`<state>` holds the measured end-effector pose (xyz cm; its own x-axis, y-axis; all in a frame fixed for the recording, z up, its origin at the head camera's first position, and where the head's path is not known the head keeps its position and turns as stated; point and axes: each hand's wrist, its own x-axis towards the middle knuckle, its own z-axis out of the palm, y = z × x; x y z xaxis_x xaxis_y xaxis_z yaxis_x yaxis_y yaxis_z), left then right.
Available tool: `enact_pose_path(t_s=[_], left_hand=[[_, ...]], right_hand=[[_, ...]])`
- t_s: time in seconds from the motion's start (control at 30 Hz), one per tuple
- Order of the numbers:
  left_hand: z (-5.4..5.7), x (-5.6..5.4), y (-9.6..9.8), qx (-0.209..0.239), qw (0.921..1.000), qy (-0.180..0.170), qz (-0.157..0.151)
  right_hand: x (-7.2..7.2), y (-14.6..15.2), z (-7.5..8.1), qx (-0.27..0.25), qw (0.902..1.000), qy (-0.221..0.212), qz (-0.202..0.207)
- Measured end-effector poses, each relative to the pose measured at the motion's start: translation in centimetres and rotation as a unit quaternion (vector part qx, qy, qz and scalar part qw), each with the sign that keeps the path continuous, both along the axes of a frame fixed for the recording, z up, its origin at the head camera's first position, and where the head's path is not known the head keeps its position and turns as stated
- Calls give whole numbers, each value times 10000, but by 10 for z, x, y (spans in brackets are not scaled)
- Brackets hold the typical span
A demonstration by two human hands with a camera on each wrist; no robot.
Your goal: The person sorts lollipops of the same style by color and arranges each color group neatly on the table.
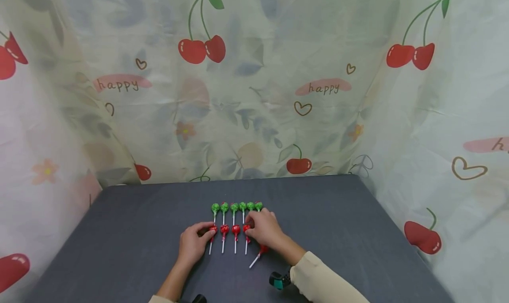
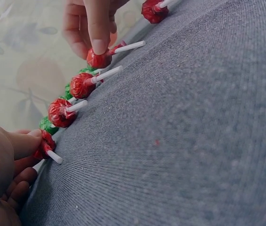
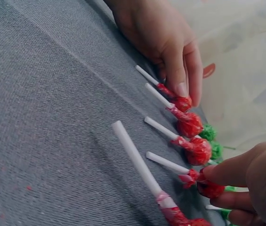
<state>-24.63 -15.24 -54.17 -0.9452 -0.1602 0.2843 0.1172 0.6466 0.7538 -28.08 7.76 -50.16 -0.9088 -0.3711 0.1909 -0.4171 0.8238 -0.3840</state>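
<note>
Red-wrapped lollipops with white sticks lie in a row below a row of green ones. My left hand [image 1: 193, 243] pinches the head of the leftmost red lollipop [image 2: 45, 145] between thumb and finger. With thumb and fingers, my right hand [image 1: 264, 228] pinches the fourth red lollipop [image 3: 210, 186]. Two more red lollipops, the second [image 1: 224, 230] and third [image 1: 236, 230], lie between the hands. Another red lollipop [image 1: 263, 249] lies slanted under the right wrist, its head partly hidden in the head view.
The green lollipops [image 1: 215, 207] form a line just behind the red ones, sticks pointing toward me. Everything lies on a dark grey cloth-covered table [image 1: 159, 214]. A printed curtain [image 1: 246, 95] stands along the table's back and sides.
</note>
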Motion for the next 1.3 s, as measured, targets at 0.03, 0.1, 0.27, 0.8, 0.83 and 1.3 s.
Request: enact_pose_path(t_s=[0.03,0.1,0.27,0.8,0.83,1.3], left_hand=[[0,0,0,9,10000,10,-1],[0,0,0,22,10000,32,-4],[0,0,-1,39,10000,66,-10],[0,0,0,41,10000,8,0],[0,0,0,48,10000,1,6],[0,1,0,9,10000,-36,17]], right_hand=[[0,0,-1,-14,10000,23,-27],[1,-1,-2,-34,10000,69,-60],[1,-2,-5,-117,9998,101,-109],[1,-4,-5,-164,9995,236,-138],[1,-4,-5,-159,9995,255,-135],[1,-5,-4,-48,9995,183,-245]])
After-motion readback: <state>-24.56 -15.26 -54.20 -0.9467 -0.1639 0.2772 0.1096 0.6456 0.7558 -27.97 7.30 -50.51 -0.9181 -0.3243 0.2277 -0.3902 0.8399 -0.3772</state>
